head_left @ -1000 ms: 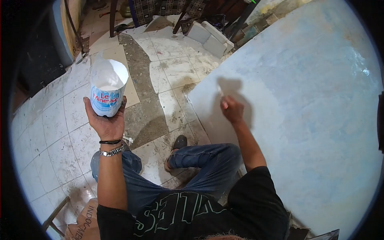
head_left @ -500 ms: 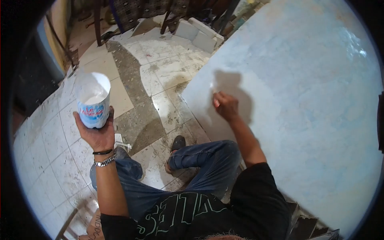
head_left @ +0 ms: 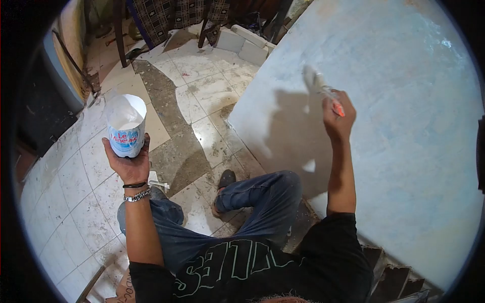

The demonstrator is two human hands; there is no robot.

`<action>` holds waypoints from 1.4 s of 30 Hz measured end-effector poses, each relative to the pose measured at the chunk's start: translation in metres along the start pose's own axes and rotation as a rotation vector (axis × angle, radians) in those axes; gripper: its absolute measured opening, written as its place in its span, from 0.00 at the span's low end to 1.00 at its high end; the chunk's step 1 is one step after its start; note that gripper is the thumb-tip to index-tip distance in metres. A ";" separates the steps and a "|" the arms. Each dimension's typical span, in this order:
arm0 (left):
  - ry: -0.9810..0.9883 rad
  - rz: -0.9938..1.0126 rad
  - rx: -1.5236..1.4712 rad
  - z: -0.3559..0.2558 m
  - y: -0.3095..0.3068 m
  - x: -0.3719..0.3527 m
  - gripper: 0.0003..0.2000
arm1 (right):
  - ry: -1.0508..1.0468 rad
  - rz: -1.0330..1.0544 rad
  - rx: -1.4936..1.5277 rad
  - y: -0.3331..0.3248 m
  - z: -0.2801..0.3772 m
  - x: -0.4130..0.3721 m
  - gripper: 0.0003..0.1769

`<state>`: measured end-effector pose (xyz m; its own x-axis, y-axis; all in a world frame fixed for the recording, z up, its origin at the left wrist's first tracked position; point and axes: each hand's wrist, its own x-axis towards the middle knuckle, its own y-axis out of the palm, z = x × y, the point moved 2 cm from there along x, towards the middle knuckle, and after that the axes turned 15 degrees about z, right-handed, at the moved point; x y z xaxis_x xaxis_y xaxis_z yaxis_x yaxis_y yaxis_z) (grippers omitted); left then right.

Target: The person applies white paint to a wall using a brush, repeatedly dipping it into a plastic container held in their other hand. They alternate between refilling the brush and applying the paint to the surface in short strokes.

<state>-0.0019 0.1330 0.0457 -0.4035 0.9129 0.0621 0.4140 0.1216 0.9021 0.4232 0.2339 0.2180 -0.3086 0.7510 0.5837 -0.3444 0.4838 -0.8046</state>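
Note:
My left hand holds a cut-open plastic bottle upright from below, its fingers around the base. White liquid shows inside, under the cut rim. In my right hand is a paintbrush with a red-orange handle, its pale bristles pointing up and left, somewhat blurred. The brush is over a large pale blue-white wall surface; whether the bristles touch it I cannot tell. The hand and arm cast a dark shadow on that surface.
Dirty white floor tiles with a bare cement strip lie below. Pale blocks are stacked at the back beside a patterned cloth. A small white object lies near my foot. Dark pieces stand at lower right.
My right hand has moved right and slightly up across the surface, and the brush now shows more fully. The bottle in my left hand has shifted slightly right.

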 end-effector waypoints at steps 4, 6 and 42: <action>0.009 -0.005 0.002 -0.003 -0.003 -0.002 0.32 | 0.003 0.124 0.033 0.071 -0.015 -0.033 0.04; 0.017 -0.026 0.013 -0.004 -0.003 -0.004 0.32 | 0.060 0.090 -0.038 0.089 -0.026 -0.042 0.04; -0.010 -0.051 0.012 -0.001 -0.005 -0.011 0.33 | 0.039 0.190 -0.112 0.121 -0.039 -0.046 0.06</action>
<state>-0.0006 0.1224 0.0406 -0.4161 0.9092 0.0123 0.4032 0.1724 0.8987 0.4298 0.2753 0.0892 -0.3235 0.8492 0.4174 -0.1821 0.3770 -0.9081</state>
